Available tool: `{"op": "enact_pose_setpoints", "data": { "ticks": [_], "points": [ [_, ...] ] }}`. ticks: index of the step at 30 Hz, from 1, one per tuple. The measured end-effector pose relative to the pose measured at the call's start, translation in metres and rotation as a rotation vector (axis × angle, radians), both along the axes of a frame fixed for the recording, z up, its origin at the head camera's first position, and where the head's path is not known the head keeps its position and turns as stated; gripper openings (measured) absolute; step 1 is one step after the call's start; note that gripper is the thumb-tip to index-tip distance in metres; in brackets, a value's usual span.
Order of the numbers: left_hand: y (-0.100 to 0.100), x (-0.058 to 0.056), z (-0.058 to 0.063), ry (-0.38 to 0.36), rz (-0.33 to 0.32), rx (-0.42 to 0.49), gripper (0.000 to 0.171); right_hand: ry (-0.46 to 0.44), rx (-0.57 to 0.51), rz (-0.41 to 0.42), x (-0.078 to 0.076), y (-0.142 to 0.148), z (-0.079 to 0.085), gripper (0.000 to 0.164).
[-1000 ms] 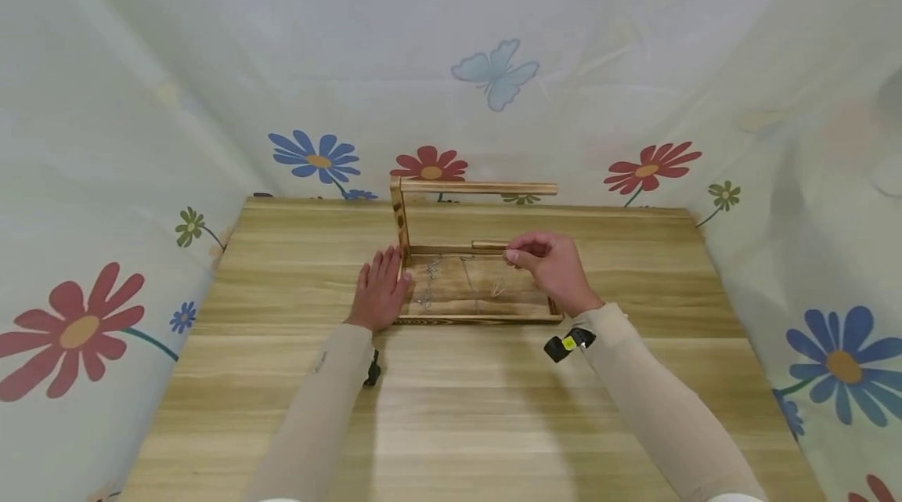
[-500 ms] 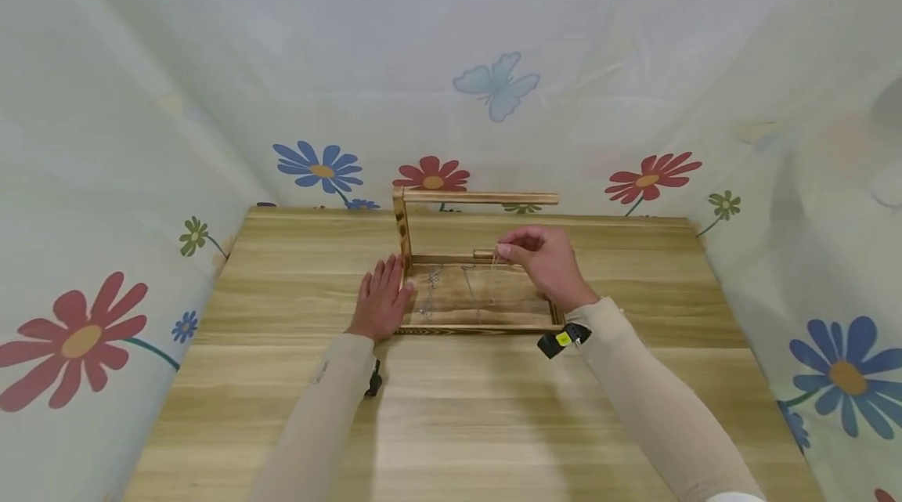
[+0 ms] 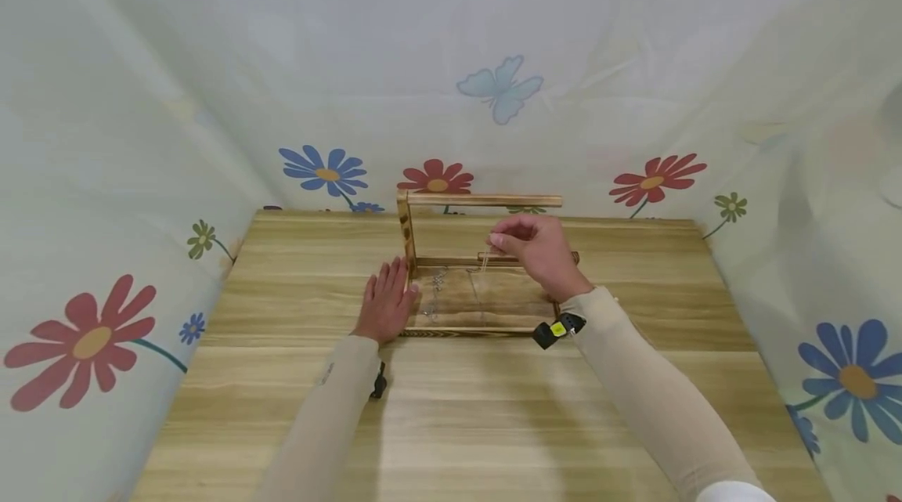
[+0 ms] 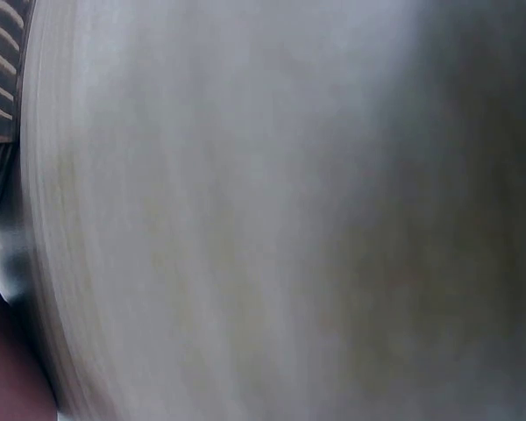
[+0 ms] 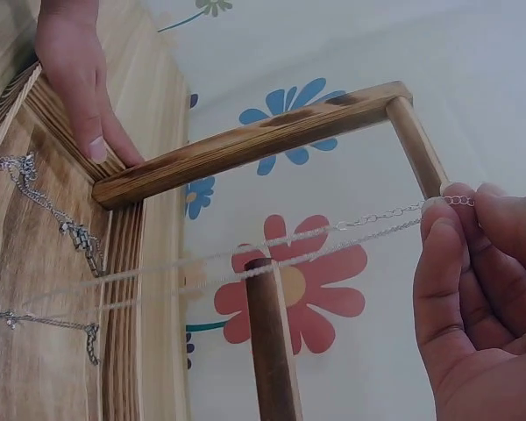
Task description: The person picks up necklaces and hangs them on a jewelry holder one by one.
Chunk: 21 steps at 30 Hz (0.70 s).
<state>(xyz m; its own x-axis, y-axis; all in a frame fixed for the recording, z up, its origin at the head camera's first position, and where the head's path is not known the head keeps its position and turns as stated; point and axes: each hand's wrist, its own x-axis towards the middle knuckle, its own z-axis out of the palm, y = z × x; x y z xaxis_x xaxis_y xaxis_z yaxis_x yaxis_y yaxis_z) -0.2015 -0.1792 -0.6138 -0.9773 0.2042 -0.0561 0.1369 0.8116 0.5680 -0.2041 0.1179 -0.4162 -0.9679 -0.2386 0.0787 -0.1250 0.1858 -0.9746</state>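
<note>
A thin silver chain necklace [image 5: 307,239] hangs in a long loop from my right hand [image 3: 541,250], its end links pinched between thumb and fingers. In the head view the loop hangs over the tray of a wooden jewelry stand [image 3: 479,332]. My left hand [image 3: 386,300] lies with extended fingers along the stand's left side, beside the upright post [image 3: 406,229]. Inside the tray lie a bunched silver chain [image 5: 48,206] and a straighter chain [image 5: 53,322]. The left wrist view is mostly blurred tabletop, with a bit of the hand [image 4: 13,377] at lower left.
The stand's top bar [image 3: 486,200] runs right from the post, its right end free. A shorter lower bar [image 5: 276,342] sits at the tray's back, partly behind my right hand in the head view. The wooden table [image 3: 451,424] meets a flowered cloth backdrop [image 3: 366,55].
My right hand has moved left and upward, raising the necklace higher over the tray. My left hand stays at the stand's left side. The head view has tilted slightly.
</note>
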Motion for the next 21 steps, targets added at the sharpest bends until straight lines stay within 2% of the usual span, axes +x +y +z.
{"op": "enact_pose_setpoints", "data": {
  "ticks": [3,11,21],
  "points": [
    [0.0,0.0,-0.002,0.001,0.001,-0.004,0.067,0.006,0.003,0.001,-0.002,-0.003,0.001,0.021],
    [0.0,0.001,0.004,-0.018,0.008,-0.011,0.067,0.025,0.045,-0.003,-0.005,-0.008,0.005,0.011],
    [0.001,0.004,0.006,-0.012,0.015,-0.005,0.066,0.081,0.029,0.024,-0.012,-0.012,0.009,0.015]
  ]
}}
